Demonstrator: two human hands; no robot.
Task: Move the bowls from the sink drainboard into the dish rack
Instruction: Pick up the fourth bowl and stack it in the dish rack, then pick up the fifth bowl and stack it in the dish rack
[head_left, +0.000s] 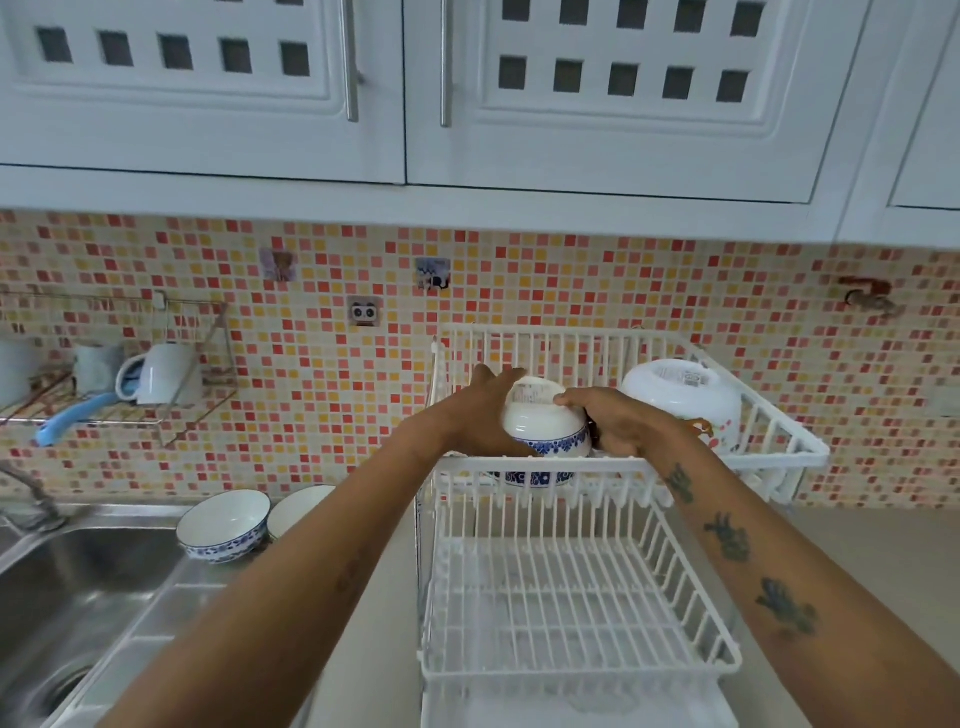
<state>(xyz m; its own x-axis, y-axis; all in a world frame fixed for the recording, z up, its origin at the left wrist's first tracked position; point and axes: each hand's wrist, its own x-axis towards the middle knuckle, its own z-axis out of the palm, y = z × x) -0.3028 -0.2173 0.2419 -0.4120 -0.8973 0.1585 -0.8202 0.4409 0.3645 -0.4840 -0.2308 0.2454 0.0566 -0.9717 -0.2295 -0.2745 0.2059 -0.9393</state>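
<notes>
Both arms stretched forward to the centre of the frame, into the upper tier of a white wire rack (582, 577). Left hand (480, 415) cupped against the left flank of an upturned bowl (545, 423), fingers spread up along its side. Right hand (613, 421) clasped over the right flank, fingertips on the foot ring. Bowl thus gripped between the two hands, mouth down, white with a blue patterned band at the rim, base label showing. Held just above the front rail of the upper tier, directly over a second bowl (537, 477) of the same pattern, whose blue band shows through the wires below; whether the two touch cannot be told.

To the right in the same tier, a large white bowl (683, 397) lying upturned and tilted, with a printed mark on its base and an orange motif near the rim. Lower tier of the rack bare wire, in the lower centre of the frame.

At lower left, a steel sink (78, 597) with its drainboard (171, 608) alongside. Two more bowls upright at the back of the drainboard: one (224, 525) in full view, white inside with a blue band outside; the other (298, 509) just to its right, partly hidden behind the left forearm. Grey bench (374, 623) between drainboard and rack.

At mid left, a wire shelf (119, 415) on the tiled wall (322, 395) with a white mug (163, 373) and a blue brush (72, 418). White cupboards (208, 88) across the top of the frame.
</notes>
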